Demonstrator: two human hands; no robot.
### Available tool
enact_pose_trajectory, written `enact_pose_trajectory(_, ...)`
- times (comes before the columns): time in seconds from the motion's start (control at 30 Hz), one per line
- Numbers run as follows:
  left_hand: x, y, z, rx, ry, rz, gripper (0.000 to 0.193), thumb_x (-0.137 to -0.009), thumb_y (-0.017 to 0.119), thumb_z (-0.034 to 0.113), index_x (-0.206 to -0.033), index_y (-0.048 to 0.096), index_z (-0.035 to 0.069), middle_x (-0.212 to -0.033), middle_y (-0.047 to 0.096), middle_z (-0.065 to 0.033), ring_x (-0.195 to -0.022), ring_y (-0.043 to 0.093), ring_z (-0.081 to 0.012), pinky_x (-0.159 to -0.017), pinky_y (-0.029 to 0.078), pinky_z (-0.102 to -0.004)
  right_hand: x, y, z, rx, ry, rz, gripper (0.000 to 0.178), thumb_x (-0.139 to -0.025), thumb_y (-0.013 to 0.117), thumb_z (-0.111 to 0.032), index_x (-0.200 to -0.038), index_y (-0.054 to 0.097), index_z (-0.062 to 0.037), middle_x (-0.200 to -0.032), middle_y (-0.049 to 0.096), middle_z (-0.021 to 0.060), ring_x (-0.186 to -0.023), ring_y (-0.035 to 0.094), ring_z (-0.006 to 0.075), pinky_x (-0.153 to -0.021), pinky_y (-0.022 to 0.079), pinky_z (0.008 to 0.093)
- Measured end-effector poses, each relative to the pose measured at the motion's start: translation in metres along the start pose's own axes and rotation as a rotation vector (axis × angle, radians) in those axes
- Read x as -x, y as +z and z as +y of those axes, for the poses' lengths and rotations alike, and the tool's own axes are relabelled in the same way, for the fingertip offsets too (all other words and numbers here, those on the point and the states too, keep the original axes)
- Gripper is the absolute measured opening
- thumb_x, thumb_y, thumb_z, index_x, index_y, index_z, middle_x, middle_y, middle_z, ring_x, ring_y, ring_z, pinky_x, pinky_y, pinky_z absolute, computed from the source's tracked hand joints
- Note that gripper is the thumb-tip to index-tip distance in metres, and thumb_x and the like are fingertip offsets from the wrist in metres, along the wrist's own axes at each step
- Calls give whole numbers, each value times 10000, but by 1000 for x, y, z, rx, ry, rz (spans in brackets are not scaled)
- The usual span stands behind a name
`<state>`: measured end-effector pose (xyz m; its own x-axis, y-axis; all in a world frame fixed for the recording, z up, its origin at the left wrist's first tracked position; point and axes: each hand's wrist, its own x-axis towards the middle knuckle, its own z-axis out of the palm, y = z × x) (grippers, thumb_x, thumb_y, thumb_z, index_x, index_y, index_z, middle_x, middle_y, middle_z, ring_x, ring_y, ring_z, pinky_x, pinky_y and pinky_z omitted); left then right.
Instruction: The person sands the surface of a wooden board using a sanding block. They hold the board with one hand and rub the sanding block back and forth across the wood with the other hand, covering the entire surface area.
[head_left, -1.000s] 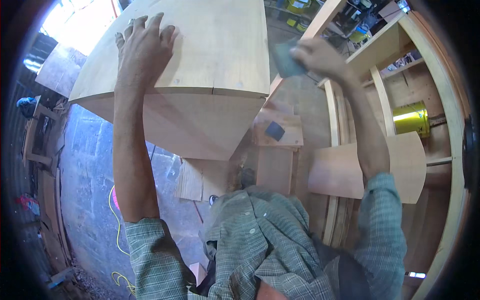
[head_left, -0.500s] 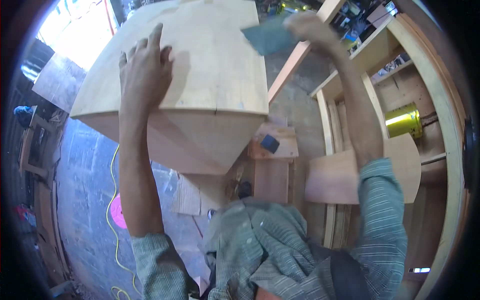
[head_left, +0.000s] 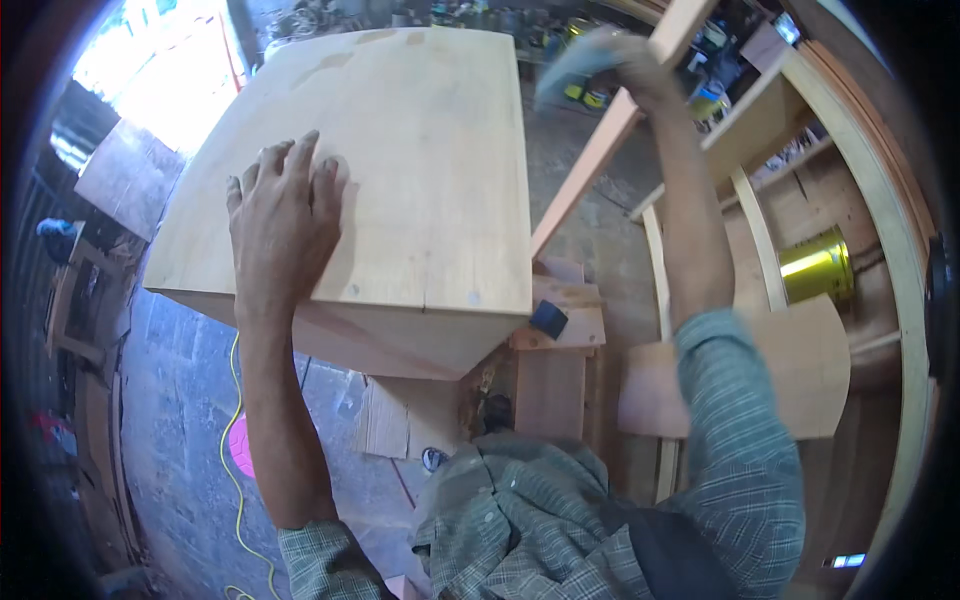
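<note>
A pale wooden cabinet-like piece [head_left: 430, 170] with a broad, slightly curved top fills the middle of the view. On its near left part my left hand [head_left: 283, 215] lies palm down, fingers stretched out and holding nothing. Off the far right edge of the top, my right hand [head_left: 645, 75] grips a grey-green sheet of sandpaper [head_left: 572, 72]. Motion smears both the hand and the sheet, and the sheet appears raised and apart from the wood.
A slanted wooden bar [head_left: 590, 165] stands right of the piece. Below it, a dark blue block [head_left: 548, 318] sits on a small wooden stand [head_left: 590, 325]. At right, an open wooden frame [head_left: 905, 330] holds a yellow-gold can [head_left: 818, 268] and a curved board [head_left: 740, 375]. A yellow cord [head_left: 236, 470] crosses the floor.
My right hand has carried the sandpaper from over the top's right edge to beyond it. My left hand stays on the wood, while the whole scene sits lower in view.
</note>
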<state>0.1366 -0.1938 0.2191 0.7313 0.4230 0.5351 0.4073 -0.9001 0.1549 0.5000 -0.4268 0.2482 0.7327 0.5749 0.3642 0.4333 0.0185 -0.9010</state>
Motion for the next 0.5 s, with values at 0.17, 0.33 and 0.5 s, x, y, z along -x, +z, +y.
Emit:
enact_pose_trajectory(0.17,0,4,10,65,70,4,405,-977,472,337,-1236,604,54,-1248,589,-190,-1175,545,-373,-1069,334,-529,-56,-28,79,1069,-63,-43,203,-895,584,-210,-877,675,-29,-850,687,137,-759,662,282,-786,538,405)
enact_pose_trajectory(0.33,0,-2,14,93,39,19,378,-975,488,307,-1208,618,39,-1238,593,-202,-1169,546,-382,-1069,341,-520,-85,-71,60,229,-129,-336,205,-862,583,-201,-943,681,-40,-902,681,148,-839,657,315,-826,523,451)
enact_pose_trajectory(0.5,3,-7,6,45,-8,25,350,-970,510,274,-1198,624,34,-1231,595,-206,-1183,536,-379,-1070,344,-514,-77,7,42,1,184,266,252,-830,583,-192,-1010,688,-50,-954,674,159,-918,652,348,-867,508,496)
